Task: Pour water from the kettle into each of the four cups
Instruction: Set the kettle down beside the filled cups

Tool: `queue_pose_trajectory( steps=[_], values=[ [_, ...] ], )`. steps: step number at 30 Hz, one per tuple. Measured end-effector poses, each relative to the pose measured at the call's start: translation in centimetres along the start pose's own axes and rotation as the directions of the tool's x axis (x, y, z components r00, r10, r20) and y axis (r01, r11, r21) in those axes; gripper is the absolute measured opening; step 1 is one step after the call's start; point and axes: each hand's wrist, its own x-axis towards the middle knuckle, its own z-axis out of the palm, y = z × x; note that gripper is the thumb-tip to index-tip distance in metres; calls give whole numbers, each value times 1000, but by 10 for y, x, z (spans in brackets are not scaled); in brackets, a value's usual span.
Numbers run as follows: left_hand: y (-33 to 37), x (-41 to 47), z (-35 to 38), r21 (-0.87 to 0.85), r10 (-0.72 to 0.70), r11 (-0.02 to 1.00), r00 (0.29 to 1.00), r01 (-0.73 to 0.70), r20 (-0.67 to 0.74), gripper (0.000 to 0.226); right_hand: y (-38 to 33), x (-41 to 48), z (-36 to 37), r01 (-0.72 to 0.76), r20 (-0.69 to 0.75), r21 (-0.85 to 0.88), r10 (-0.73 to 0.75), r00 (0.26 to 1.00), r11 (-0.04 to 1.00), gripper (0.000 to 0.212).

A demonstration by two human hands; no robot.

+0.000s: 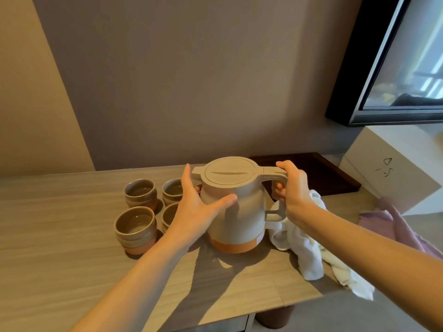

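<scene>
A beige kettle (239, 212) with an orange base band stands upright on the wooden table (60, 248), lid closed, spout pointing left. My right hand (291, 188) is wrapped around its handle. My left hand (194, 202) lies flat against the kettle's left side, fingers spread, just under the spout. Left of the kettle stand brown ceramic cups in two rows: far left (140, 194), far right (172, 189), near left (135, 227) and near right (169, 215), the last partly hidden by my left hand. The left cups show liquid inside.
A crumpled white towel (309, 250) lies right of the kettle, under my right forearm. A dark wooden tray (318, 173) sits behind it against the wall. A white box (393, 168) and a pink cloth (393, 221) are at the right, below a framed screen (402, 68).
</scene>
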Motion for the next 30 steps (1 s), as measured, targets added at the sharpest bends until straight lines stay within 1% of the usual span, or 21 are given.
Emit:
queue_pose_trajectory(
  steps=[2, 4, 8, 16, 23, 30],
  values=[
    [-4, 8, 6, 33, 51, 998, 999, -50, -15, 121, 7, 9, -2, -30, 7, 19, 30, 1000, 999, 39],
    [-9, 15, 10, 89, 98, 991, 995, -97, -11, 121, 16, 17, -5, -72, 1, -1, 72, 997, 997, 39],
    [-22, 23, 15, 189, 118, 975, 993, -113, -15, 118, 36, 32, -11, -109, 17, -13, 109, 994, 994, 35],
    [-37, 33, 16, 266, 132, 957, 990, -113, -53, 107, 57, 51, -7, -95, 76, 52, 91, 993, 994, 42],
    [-46, 34, 18, 293, 136, 950, 987, -107, -80, 114, 69, 59, -7, -34, 120, 46, 28, 992, 998, 42],
    [-54, 36, 22, 372, 180, 920, 976, -123, -123, 112, 74, 70, -6, -10, 133, 22, 7, 991, 1000, 41]
  ],
)
